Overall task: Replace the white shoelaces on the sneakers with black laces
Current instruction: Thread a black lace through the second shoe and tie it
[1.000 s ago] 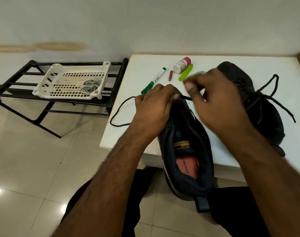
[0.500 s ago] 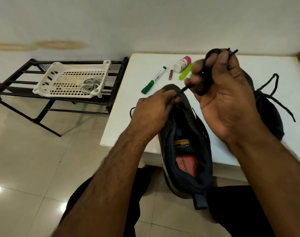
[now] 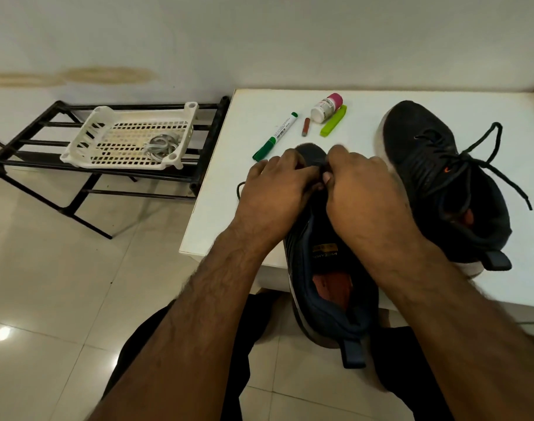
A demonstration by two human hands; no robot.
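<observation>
At upper left I see the white basket [image 3: 113,141] holding pale coiled laces [image 3: 161,145]; at centre my left hand [image 3: 274,189] and right hand [image 3: 363,189] pinch the black lace [image 3: 240,189] over the dark sneaker [image 3: 326,299].

Dark sneaker [image 3: 326,293] (unlaced) overhangs table edge.

- Even, soft indoor light is seen throughout
- A lamp's glare is reflected on the floor tiles [image 3: 4,333]
- Straight edges are bowed by wide-angle distortion

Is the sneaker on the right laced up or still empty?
Laced. The right sneaker has a black lace crossing its eyelets, with loose ends trailing on the table. Whether it is knotted, cannot tell.
</observation>
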